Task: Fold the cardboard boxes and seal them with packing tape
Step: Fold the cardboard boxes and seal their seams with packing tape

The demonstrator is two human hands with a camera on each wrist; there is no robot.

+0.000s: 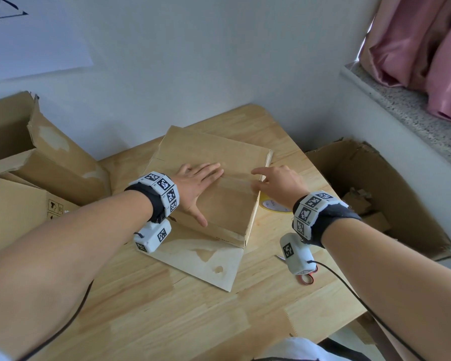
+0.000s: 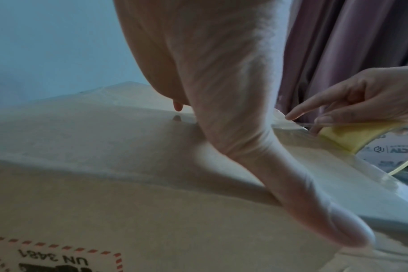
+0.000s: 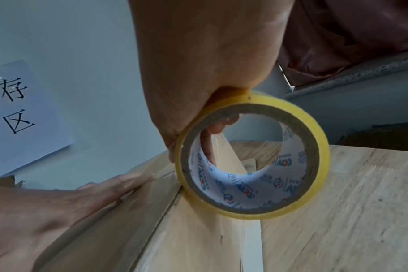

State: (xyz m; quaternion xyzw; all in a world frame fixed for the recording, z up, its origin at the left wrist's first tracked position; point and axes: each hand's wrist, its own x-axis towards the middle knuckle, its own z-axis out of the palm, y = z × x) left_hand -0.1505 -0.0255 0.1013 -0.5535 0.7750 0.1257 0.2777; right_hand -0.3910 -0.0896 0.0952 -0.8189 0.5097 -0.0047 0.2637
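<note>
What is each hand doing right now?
Left hand: open, pressing flat on the box.
Right hand: holding the tape roll.

Three cardboard boxes: one folded box [image 1: 208, 183] mid-frame on the desk [image 1: 167, 308], two open boxes at left [image 1: 24, 142] and right [image 1: 391, 194]. One tape roll [image 3: 254, 154], one pair of scissors [image 1: 306, 278], two hands.

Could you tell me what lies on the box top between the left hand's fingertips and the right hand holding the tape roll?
A strip of clear tape on the cardboard box spans between left hand and right hand with its tape roll; the head view shows it.
</note>
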